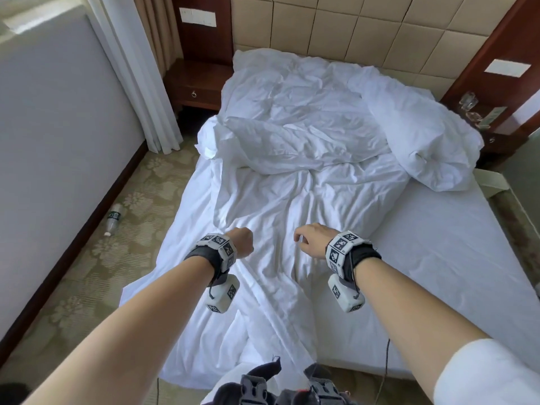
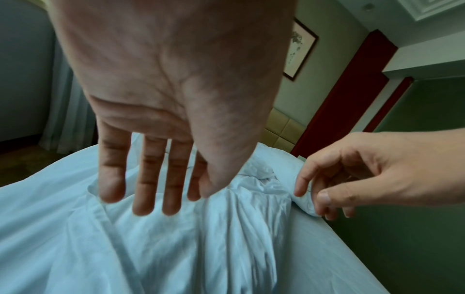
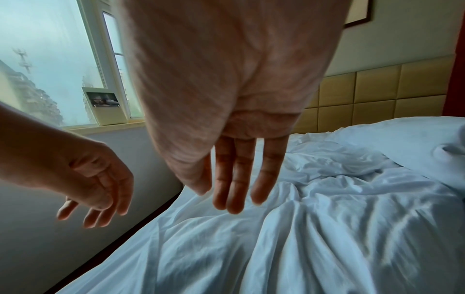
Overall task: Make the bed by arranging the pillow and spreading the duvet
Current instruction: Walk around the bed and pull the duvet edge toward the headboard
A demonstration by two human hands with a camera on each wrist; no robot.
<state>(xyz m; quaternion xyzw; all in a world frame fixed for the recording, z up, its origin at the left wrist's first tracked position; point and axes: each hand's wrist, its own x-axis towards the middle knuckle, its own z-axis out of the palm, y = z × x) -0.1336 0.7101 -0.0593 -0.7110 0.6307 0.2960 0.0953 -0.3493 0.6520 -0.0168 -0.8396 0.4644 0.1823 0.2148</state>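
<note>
A rumpled white duvet [image 1: 292, 200] runs down the middle of the bed, and its near edge hangs off the foot. A plump white pillow [image 1: 423, 141] lies at the bed's right edge near the headboard. A flatter pillow-like fold [image 1: 277, 147] lies left of it. My left hand [image 1: 242, 241] hovers just above the duvet [image 2: 176, 248], fingers [image 2: 151, 189] straight and holding nothing. My right hand [image 1: 309, 238] hovers beside it, fingers [image 3: 234, 189] loosely extended over the duvet [image 3: 302, 238], also empty. In the right wrist view my left hand [image 3: 95, 195] hangs relaxed; the left wrist view shows my right hand [image 2: 339, 179] loosely curled.
Bare sheet [image 1: 438, 244] shows on the mattress's right side. Dark wooden nightstands stand at the left [image 1: 198, 83] and right, the right one bearing glasses [image 1: 467, 103]. A plastic bottle [image 1: 114, 217] lies on the patterned carpet by the left wall. Curtains [image 1: 131, 68] hang at the back left.
</note>
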